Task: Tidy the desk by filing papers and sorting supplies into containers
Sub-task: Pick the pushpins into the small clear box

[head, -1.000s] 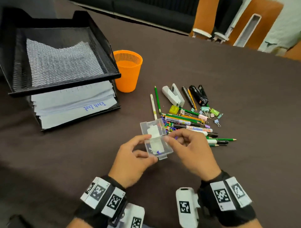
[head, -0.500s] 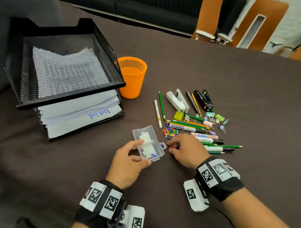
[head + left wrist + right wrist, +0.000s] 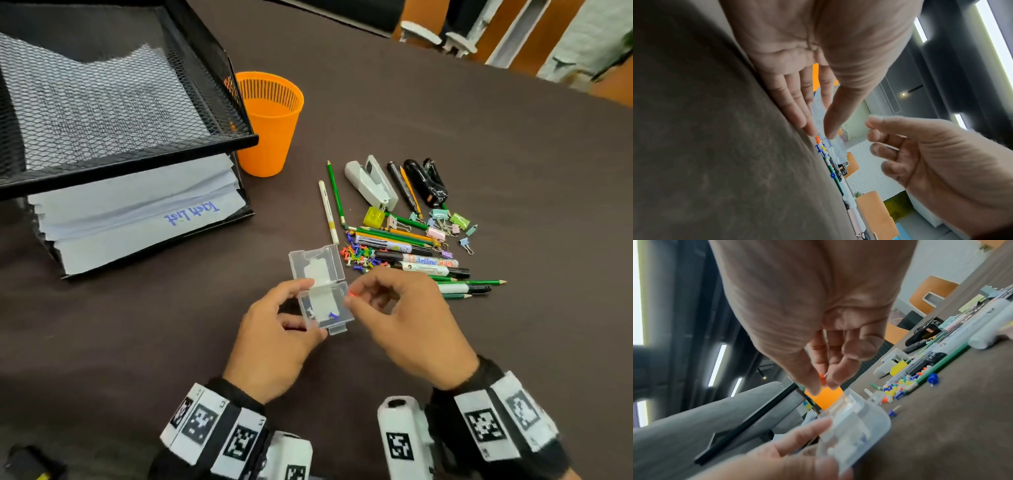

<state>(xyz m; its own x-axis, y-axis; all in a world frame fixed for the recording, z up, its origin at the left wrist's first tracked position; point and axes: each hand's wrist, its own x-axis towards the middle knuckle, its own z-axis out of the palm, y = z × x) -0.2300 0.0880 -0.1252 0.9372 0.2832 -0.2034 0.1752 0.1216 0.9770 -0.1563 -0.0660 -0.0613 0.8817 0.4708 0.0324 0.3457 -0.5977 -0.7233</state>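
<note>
My left hand (image 3: 305, 308) grips a small clear plastic box (image 3: 323, 301), its hinged lid standing open toward the far side. A blue pin (image 3: 332, 315) lies inside it. At the box's right rim my right hand (image 3: 352, 298) pinches a red push pin (image 3: 352, 293) between thumb and finger; the right wrist view shows the red push pin (image 3: 822, 378) held just above the box (image 3: 859, 418). A heap of coloured push pins (image 3: 359, 255) lies on the brown table just beyond the box.
Pencils, markers (image 3: 428, 263), a stapler (image 3: 371, 183), a black stapler (image 3: 426, 183) and binder clips (image 3: 445, 222) lie scattered right of centre. An orange cup (image 3: 270, 120) stands behind. A black mesh paper tray (image 3: 120, 150) with stacked sheets fills the left.
My right hand went down to the pin heap, took a red pin, and has come back up to the box. The left hand kept hold of the box.
</note>
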